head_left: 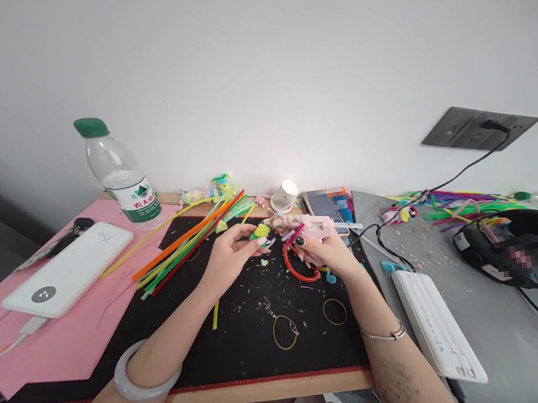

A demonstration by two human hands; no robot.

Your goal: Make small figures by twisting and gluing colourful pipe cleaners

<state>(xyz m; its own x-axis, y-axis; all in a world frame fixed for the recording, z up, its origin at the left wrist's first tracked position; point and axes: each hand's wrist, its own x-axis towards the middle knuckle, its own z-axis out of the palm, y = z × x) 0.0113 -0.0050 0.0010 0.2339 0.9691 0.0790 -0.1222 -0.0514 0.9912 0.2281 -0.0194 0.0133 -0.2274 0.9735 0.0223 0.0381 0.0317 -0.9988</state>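
My left hand (230, 256) pinches a small yellow-green pipe-cleaner piece (260, 232) over the black mat (249, 339). My right hand (326, 252) is wrapped round a pink glue gun (314, 226), its nozzle pointing left and touching the piece. A red pipe-cleaner loop (298, 270) lies under my right hand. A pale bangle sits on my left wrist, a thin bracelet on my right.
A bundle of coloured pipe cleaners (189, 242) lies at the mat's back left. A water bottle (117, 175) and a white power bank (68, 270) rest on pink paper (57, 341). Two gold rings (285, 332) lie near the front. A white power strip (438, 328) lies right.
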